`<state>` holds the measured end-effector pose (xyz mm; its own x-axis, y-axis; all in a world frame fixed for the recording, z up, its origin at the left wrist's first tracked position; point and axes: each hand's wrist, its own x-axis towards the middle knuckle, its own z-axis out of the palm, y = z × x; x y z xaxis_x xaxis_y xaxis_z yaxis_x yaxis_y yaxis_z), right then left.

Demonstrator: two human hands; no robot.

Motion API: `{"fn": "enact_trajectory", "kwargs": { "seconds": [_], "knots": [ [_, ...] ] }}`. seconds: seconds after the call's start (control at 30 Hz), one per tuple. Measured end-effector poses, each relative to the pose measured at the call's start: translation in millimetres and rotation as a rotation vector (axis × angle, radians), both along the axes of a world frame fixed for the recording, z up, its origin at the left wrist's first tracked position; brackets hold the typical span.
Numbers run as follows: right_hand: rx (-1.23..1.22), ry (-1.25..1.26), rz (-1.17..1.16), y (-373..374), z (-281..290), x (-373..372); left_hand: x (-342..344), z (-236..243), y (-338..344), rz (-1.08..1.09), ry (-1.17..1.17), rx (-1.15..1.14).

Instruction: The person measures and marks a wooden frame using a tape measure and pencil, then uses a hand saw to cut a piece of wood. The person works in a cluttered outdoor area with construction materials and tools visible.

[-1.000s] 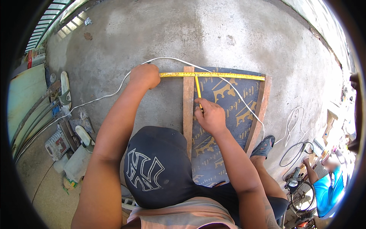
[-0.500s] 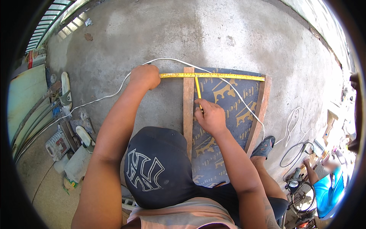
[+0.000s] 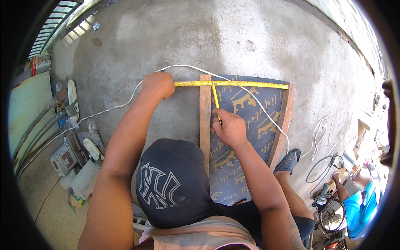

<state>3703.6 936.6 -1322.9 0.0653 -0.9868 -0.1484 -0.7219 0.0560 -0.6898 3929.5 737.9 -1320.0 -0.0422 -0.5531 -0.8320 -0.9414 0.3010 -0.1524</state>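
Tape (image 3: 250, 84), lying across the panel (image 3: 260, 131) at its twelve-o'clock end, nine-o'clock end gripped in the left hand (image 3: 158, 85); pencil (image 3: 216, 97), pinched by the right hand (image 3: 229, 127), tip at six-o'clock edge; tape best kept taut, pencil steady.

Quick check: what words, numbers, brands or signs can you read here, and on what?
Dark panel: repeated gold script beside crown shapes, legible in places; wording withheld.
Black shorts: pale outlined letter logo, clear; letters withheld.
Yellow tape measure: scale markings, numbers too small to read.
Red-and-white package: print too small to read.
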Motion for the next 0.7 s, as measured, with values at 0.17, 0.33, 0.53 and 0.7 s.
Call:
{"fn": "enact_trajectory", "kwargs": {
  "seconds": [0.17, 0.33, 0.53, 0.7],
  "knots": [
    [-0.009, -0.010, -0.007, 2, -2, 1, 0, 1, -1, -0.010, 0.009, -0.002],
    [-0.070, -0.058, -0.017, 8, 25, -28, 17, -3, -2, 0.020, 0.167, -0.069],
    [-0.132, -0.388, 0.341, -39, 257, -73, 110, 33, 2, 0.272, 0.390, -0.171],
    [-0.326, -0.477, 0.369, -38, 365, -88, -11, 105, -80, 0.162, 0.351, -0.210]
  ]
}}
